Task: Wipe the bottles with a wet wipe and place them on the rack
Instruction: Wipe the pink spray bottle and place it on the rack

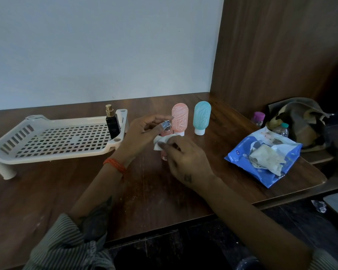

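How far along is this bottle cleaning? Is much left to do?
One black bottle already stands on the rack. The left hand holds a small pink spray bottle while the right hand rubs it with a wipe. The pink tube and teal tube wait on the table.

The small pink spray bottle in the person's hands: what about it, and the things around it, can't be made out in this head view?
- Small pink spray bottle: its body is mostly hidden by the left hand, the right hand and the wet wipe.
- Blue wipes pack: print too small and blurred to read.
- Two small bottles by the bag: dim and partly hidden, contents unclear.
- Black bottle on the rack: label unreadable.
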A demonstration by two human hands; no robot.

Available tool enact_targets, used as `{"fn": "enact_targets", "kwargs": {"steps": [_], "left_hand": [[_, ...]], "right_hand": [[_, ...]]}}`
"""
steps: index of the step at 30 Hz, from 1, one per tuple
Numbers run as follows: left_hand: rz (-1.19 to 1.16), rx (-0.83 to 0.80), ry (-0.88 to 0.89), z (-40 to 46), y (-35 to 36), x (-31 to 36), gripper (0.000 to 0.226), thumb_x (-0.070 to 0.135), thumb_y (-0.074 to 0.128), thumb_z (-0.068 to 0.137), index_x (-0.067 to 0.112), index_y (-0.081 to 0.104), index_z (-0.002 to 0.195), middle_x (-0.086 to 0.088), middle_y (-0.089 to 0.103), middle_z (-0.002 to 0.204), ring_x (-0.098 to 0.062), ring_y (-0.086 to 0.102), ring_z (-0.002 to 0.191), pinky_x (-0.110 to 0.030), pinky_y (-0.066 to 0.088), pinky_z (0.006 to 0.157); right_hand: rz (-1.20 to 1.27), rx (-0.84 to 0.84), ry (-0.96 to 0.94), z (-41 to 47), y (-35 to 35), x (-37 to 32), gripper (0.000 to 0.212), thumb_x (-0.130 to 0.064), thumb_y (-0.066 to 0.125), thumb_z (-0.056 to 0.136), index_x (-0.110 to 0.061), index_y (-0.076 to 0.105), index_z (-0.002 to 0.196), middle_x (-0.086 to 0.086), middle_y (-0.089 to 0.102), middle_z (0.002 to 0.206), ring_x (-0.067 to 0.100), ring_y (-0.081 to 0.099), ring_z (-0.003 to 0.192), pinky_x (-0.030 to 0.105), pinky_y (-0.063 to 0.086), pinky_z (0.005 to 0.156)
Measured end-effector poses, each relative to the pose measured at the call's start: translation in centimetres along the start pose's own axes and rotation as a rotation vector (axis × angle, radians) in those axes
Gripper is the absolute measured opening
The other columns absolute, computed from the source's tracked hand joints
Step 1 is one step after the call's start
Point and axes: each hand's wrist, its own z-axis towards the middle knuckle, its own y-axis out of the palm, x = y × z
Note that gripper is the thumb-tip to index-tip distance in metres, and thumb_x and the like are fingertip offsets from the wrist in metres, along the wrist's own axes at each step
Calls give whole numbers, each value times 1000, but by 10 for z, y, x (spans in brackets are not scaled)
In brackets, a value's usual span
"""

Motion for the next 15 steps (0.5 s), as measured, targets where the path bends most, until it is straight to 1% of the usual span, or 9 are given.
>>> {"fn": "enact_targets", "kwargs": {"steps": [2,4,5,7,9,10,12,14,15], "left_hand": [[17,14,5,1,0,1,31,3,53,92,22,57,116,6,64,110,4,64,91,-11,51,76],[25,11,-2,1,1,0,31,4,56,90,22,57,116,1,65,111,2,65,89,-14,52,76],[27,8,-13,2,1,-1,31,6,57,90,20,59,117,-4,66,113,-3,66,91,-19,54,79],[50,13,-46,3,1,-4,31,8,59,89,13,61,119,-11,67,114,-19,66,99,-37,56,86],[87,21,-62,3,0,-5,31,9,59,90,10,61,120,-12,67,114,-26,65,102,-46,54,89],[81,21,-61,3,-1,-5,30,9,59,89,10,61,119,-13,67,113,-27,65,101,-48,54,88],[44,30,-64,2,-2,-5,29,8,60,89,10,63,118,-14,69,107,-29,66,99,-51,53,88],[45,33,-63,1,-3,-5,27,10,59,90,12,63,117,-11,70,107,-25,66,98,-48,53,88],[50,26,-58,1,-3,-5,27,10,58,90,14,63,116,-10,70,107,-23,67,98,-47,54,88]], "right_hand": [[-40,26,-21,3,2,-3,40,-9,79,68,-2,67,105,14,68,96,27,64,82,30,54,73],[-44,-40,-5,4,6,-4,43,-10,82,64,-3,68,104,14,67,97,27,64,82,30,55,72],[-40,-84,5,3,7,-4,41,-10,82,63,-3,69,102,14,67,96,28,64,81,31,55,70],[-39,-191,18,1,8,-3,33,-10,81,65,-3,71,95,14,66,92,27,62,77,31,55,64],[-24,-256,36,-1,6,1,27,-10,76,68,-4,72,93,13,65,90,28,61,77,32,53,64],[10,-234,59,-2,4,4,25,-9,74,69,-4,72,94,13,65,90,28,61,79,33,53,67],[95,-74,141,-2,2,6,23,-5,70,72,-5,70,95,12,66,93,27,61,83,33,52,75],[148,114,218,2,0,6,22,-4,64,74,-4,67,95,14,65,96,26,62,86,31,51,81],[163,155,246,5,-1,5,22,-5,61,74,-3,66,95,15,65,97,27,63,85,32,51,81]]}}
